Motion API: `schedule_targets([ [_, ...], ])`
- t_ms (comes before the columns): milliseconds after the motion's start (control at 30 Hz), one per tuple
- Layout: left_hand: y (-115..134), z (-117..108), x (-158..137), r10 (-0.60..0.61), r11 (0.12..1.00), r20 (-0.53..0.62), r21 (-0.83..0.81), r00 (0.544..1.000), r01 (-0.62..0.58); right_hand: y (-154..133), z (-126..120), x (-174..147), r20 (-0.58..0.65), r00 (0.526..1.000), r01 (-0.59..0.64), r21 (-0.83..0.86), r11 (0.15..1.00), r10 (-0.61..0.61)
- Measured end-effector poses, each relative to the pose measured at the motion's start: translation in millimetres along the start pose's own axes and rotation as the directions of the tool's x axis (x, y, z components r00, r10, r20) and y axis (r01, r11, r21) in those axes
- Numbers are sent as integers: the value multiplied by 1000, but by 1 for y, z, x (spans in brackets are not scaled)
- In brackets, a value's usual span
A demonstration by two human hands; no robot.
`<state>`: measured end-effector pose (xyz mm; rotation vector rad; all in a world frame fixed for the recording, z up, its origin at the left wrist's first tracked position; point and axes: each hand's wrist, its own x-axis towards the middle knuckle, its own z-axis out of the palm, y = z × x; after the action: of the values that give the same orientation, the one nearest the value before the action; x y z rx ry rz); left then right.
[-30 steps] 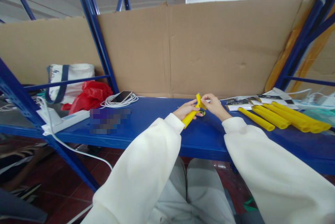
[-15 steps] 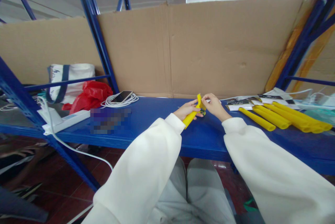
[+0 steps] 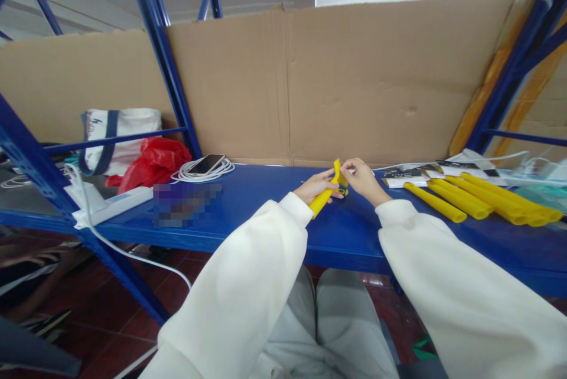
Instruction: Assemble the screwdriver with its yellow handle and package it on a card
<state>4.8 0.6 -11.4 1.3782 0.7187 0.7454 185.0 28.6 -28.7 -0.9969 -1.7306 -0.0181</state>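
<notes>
Yellow tube gripped in left hand; right hand apparently pinches its top end

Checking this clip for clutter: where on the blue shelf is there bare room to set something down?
The shelf is bare between the blurred patch and the left hand, which holds a yellow tube with the right hand. The front edge below the yellow tubes is also bare. The ends are crowded: phone, red bag, power strip; cards on the right.
</notes>
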Motion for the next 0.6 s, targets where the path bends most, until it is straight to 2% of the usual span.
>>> schedule_targets([
  [600, 5, 4, -5, 11, 1000, -96, -24, 995, -13, -2, 2, -2, 30, 997, 64, 41, 997, -65],
])
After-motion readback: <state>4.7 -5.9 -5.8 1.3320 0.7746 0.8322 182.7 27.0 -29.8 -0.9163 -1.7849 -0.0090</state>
